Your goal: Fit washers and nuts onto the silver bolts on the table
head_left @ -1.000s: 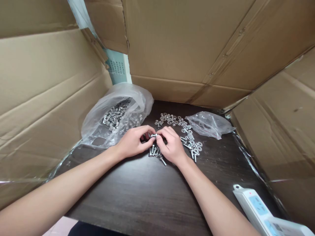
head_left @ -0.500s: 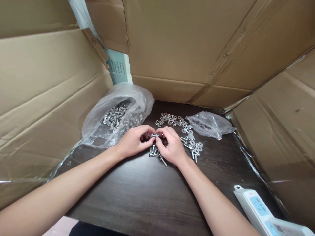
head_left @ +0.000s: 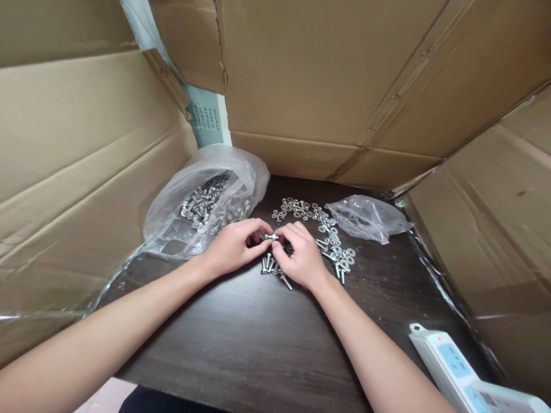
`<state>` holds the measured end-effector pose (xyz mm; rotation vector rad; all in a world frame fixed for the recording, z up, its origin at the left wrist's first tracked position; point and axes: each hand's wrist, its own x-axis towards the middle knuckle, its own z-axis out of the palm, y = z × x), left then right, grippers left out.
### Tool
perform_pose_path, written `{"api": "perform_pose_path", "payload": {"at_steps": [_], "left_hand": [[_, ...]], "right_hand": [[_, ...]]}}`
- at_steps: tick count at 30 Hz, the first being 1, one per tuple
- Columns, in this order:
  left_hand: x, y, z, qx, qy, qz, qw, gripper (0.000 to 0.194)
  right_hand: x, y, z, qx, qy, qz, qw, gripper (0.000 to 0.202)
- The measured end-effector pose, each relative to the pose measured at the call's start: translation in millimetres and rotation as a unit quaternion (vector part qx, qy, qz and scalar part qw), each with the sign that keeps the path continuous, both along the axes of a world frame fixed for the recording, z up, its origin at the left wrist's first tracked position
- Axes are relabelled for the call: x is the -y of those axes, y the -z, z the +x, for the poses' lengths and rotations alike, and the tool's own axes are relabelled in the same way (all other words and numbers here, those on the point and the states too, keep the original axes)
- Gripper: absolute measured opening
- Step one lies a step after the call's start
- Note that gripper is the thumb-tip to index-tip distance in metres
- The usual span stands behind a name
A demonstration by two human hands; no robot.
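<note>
Between my fingertips a small metal bolt (head_left: pixel 271 236) lies roughly level, with what looks like a nut or washer on its shaft. My left hand (head_left: pixel 236 245) is closed in a pinch at the bolt's left end. From the other side, my right hand (head_left: pixel 300 252) pinches its right end, the fingers curled. Just below the hands several loose bolts (head_left: pixel 275 267) lie on the dark table (head_left: pixel 241 344). To the right of my right hand spread washers (head_left: pixel 334 237), nuts and more bolts. The exact parts on the held bolt are too small to tell.
A clear plastic bag (head_left: pixel 253 166) full of bolt-like metal pieces (head_left: pixel 204 201) stands at the back left. Another clear bag (head_left: pixel 370 218) lies flat at the back right. A white power strip (head_left: pixel 451 361) sits at the right front. Cardboard walls (head_left: pixel 327 74) surround the table.
Both hands stay in the same place. The right fingertips have shifted slightly around the bolt, showing a bit more of its right part.
</note>
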<state>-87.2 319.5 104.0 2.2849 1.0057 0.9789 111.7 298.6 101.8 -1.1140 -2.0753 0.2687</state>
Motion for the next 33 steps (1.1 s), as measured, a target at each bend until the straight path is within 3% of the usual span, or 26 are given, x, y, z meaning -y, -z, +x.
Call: {"api": "perform_pose_path", "payload": {"at_steps": [33], "left_hand": [[-0.5,1.1,-0.2,0.002,-0.003,-0.002,1.000,0.011]], "right_hand": [[-0.6,1.5,2.2,0.008,0.007,-0.009,1.000,0.016]]}}
